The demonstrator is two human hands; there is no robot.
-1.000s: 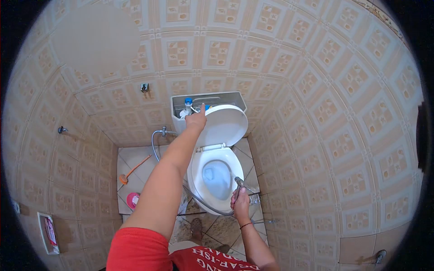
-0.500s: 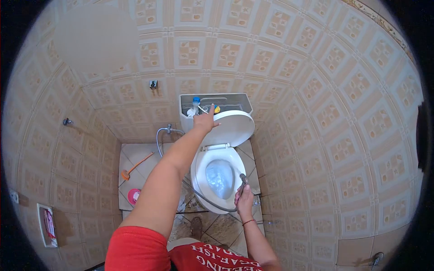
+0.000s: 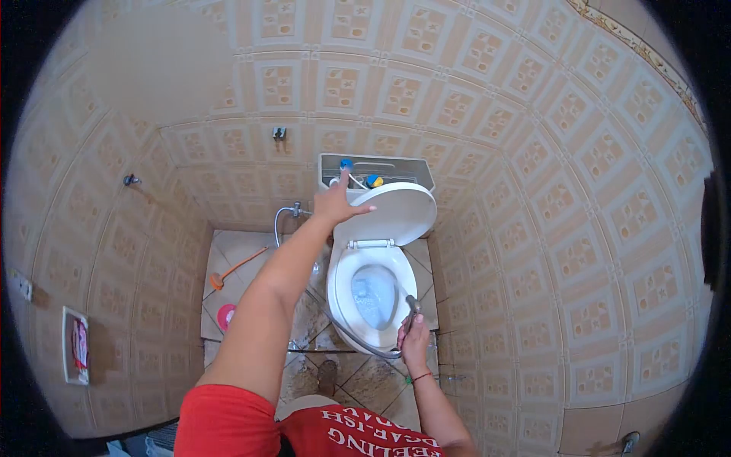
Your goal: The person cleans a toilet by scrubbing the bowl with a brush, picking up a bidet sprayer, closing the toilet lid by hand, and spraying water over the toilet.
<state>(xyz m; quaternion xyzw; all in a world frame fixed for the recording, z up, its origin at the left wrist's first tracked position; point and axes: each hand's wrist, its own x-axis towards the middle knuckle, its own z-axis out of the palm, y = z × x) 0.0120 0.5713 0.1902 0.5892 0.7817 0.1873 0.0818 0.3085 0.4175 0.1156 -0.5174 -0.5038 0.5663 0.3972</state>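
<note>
My right hand (image 3: 413,340) is wrapped round a grey handheld bidet sprayer (image 3: 412,302), whose head points over the toilet bowl (image 3: 340,297). Water runs from it into the bowl, where the water looks bluish and churned. A grey hose (image 3: 314,295) curves from the sprayer past the bowl's left side. My left hand (image 3: 333,201) reaches to the front left of the lidless cistern (image 3: 431,180), holding nothing, thumb and fingers spread. Inside the cistern are a blue cap (image 3: 346,164) and a blue-and-yellow part (image 3: 375,181). The raised toilet lid (image 3: 396,215) leans against the cistern.
An orange-handled plunger-like tool (image 3: 237,268) and a pink round item (image 3: 226,316) lie on the wet floor tiles at left. An angle valve (image 3: 295,209) sits on the back wall. A white wall holder (image 3: 76,346) is at far left. Tiled walls stand close around.
My left hand has drawn left across the cistern, away from the blue-and-yellow part, with its fingers spread. My right hand still holds the sprayer over the bowl. The view has shifted slightly.
</note>
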